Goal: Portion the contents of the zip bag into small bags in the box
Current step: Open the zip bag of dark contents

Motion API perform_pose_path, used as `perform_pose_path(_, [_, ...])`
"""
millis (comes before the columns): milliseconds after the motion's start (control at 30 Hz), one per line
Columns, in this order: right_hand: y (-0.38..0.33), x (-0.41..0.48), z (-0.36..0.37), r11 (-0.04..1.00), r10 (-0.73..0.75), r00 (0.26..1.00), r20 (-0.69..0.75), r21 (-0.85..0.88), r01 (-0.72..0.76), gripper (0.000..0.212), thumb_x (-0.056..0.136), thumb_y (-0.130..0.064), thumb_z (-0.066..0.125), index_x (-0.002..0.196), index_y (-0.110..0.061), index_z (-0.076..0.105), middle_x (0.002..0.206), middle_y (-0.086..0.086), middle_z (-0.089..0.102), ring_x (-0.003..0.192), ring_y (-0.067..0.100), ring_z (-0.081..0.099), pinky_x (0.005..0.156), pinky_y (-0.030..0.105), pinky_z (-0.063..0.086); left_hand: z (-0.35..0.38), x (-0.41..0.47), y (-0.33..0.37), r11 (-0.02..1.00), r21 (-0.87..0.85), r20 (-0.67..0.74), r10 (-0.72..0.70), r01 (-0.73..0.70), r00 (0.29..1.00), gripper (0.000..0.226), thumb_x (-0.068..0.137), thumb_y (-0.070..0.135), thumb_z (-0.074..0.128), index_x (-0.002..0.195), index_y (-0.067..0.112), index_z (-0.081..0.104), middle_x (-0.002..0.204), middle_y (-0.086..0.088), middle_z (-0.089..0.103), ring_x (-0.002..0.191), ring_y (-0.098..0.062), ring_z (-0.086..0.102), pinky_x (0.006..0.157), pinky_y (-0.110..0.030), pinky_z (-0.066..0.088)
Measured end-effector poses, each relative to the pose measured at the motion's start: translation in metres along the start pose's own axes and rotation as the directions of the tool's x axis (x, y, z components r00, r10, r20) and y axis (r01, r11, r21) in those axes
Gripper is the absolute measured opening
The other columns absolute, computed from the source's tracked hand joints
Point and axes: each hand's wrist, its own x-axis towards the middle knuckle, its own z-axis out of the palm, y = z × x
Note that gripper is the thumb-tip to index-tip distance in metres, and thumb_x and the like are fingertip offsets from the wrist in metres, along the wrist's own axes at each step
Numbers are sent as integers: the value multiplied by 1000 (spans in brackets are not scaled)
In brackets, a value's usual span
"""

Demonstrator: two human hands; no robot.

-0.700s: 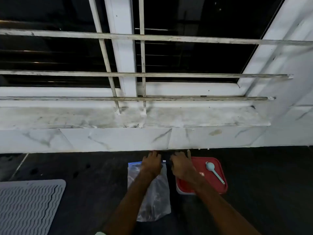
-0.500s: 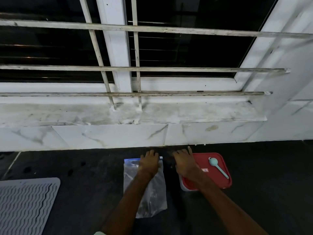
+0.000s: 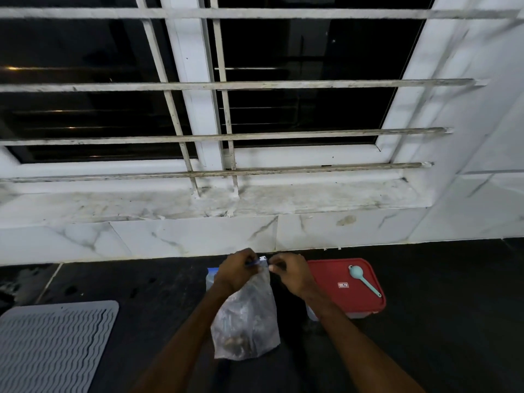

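Where the dark counter (image 3: pixel 442 321) meets the wall at its back edge, the bag (image 3: pixel 246 321) stands upright, a clear, crinkled plastic pouch with a blue zip strip along its top and brownish lumps sunk to its bottom. The left hand (image 3: pixel 236 272) has its fingers curled over the zip strip and pinches it. The right hand (image 3: pixel 289 275) pinches the same top edge at its right corner between thumb and bent fingers. The two hands are just beside each other. Whether the zip is parted cannot be told.

Just right of the bag, also near the back edge, sits the box (image 3: pixel 340 296), a rounded rectangle of clear plastic under a flat red lid with a small white label. The right wrist covers its left end. A pale teal spoon (image 3: pixel 364 280) lies slantwise on the lid, round bowl toward the wall.

At the front left corner lies a grey mat (image 3: pixel 54 344), ribbed in wavy lines.

The counter is black and dull, with pale smears at its left end. Behind it rise white marbled tiles (image 3: pixel 192 236), a stained stone sill (image 3: pixel 312 197) and a dark window behind worn white bars (image 3: pixel 255 85).
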Motion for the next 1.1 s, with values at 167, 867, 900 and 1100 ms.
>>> perform_pose_path(167, [-30, -7, -6, 984, -81, 994, -66, 155, 91, 9, 83, -9, 73, 91, -5, 75, 87, 0, 74, 70, -13, 61, 70, 4, 43, -26, -21, 19, 990, -117, -47, 76, -81, 996, 23, 75, 27, 82, 78, 31, 60, 74, 5, 69, 70, -12, 63, 65, -27, 47])
perform_pose_path(867, [-54, -37, -30, 936, -227, 969, -101, 253, 245, 17, 83, -10, 73, 71, -11, 61, 66, 2, 70, 66, 16, 70, 69, 37, 57, -48, -82, 63, 932, 246, -134, 303, -265, 943, 19, 98, 49, 45, 103, 31, 49, 103, 8, 73, 86, -20, 68, 75, -35, 53])
perform_pose_path(900, [-54, -37, -29, 937, -231, 968, -101, 245, 249, 17, 83, -10, 73, 71, -11, 61, 66, 2, 70, 66, 17, 70, 69, 39, 57, -50, -83, 65, 925, 277, -120, 304, -262, 945, 20, 99, 48, 44, 105, 30, 50, 107, 8, 72, 88, -21, 67, 76, -34, 52])
perform_pose_path(1100, [-56, -39, -19, 952, -273, 956, -111, 112, 285, 18, 84, -18, 70, 74, -22, 56, 67, -8, 67, 66, 11, 66, 66, 42, 55, -61, -91, 66, 875, 419, -67, 298, -244, 952, 18, 99, 48, 38, 103, 32, 45, 108, 9, 70, 86, -22, 65, 73, -33, 47])
